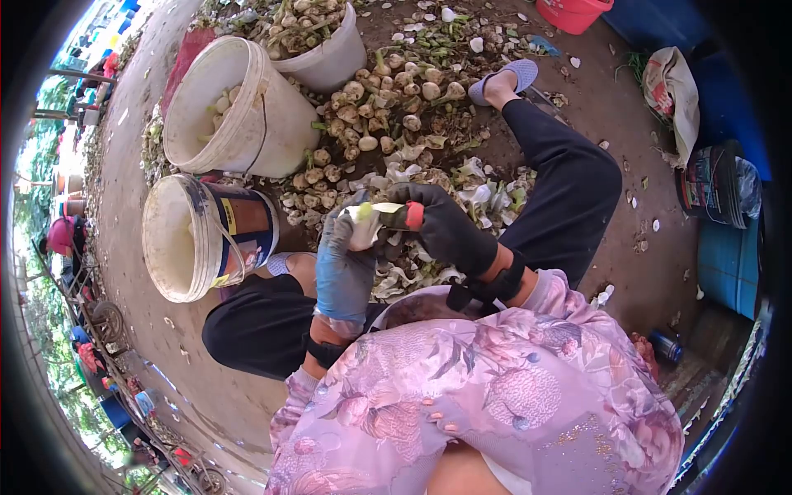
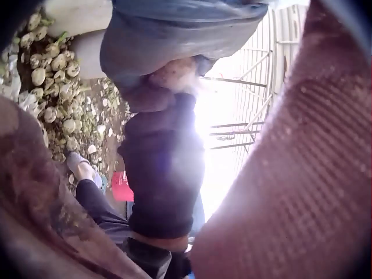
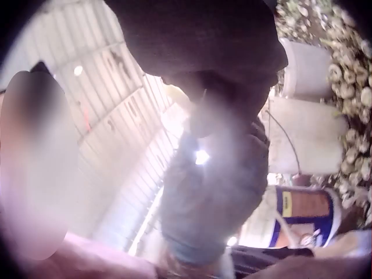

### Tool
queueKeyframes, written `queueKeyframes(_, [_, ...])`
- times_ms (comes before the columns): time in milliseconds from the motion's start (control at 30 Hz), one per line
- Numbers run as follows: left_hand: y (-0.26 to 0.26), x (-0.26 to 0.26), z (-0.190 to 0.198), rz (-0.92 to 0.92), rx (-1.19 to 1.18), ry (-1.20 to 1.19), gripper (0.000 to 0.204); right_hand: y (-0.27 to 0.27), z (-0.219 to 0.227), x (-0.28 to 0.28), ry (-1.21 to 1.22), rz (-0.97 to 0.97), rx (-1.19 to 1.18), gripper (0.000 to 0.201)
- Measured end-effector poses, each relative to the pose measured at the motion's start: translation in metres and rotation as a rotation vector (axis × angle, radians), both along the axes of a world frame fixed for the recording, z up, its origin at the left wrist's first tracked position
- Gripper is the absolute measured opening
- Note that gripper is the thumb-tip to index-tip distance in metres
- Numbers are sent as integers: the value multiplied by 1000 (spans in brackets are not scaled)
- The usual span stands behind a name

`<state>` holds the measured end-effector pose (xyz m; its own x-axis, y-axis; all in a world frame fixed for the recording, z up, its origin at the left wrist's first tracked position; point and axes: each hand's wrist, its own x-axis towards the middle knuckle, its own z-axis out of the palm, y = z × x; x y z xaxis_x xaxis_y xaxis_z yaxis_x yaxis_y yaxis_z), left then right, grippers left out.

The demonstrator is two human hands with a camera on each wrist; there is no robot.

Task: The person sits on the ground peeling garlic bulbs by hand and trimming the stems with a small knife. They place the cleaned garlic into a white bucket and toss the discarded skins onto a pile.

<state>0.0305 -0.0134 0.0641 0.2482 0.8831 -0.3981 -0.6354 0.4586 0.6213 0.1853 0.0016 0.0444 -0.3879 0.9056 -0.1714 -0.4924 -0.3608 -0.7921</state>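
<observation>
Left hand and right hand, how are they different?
The left hand wears a blue-grey glove; the right hand wears a black glove. The left hand holds a pale bulb; the right hand grips something red. Both wear gloves and black wrist straps.

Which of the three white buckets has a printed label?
The bucket nearest the left knee: its wall bears a blue-and-orange label, while the middle bucket and the farthest bucket show plain white walls.
</observation>
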Motion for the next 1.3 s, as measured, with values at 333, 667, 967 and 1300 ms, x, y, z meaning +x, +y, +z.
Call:
queueKeyframes(333, [-6, -17, -11, -34, -206, -229, 42, 27, -45, 62, -1322, 155, 323, 43])
queueKeyframes(667, [-11, -22, -25, -75, -80, 358, 49, 17, 6, 4, -966, 225, 868, 22])
queueKeyframes(967, [-11, -25, -13, -291, -373, 221, 29, 2, 10, 4, -1185, 389, 924, 21])
queueKeyframes(1300, [-3, -34, -19, -341, -244, 4, 47, 27, -78, 38, -1502, 327, 578, 22])
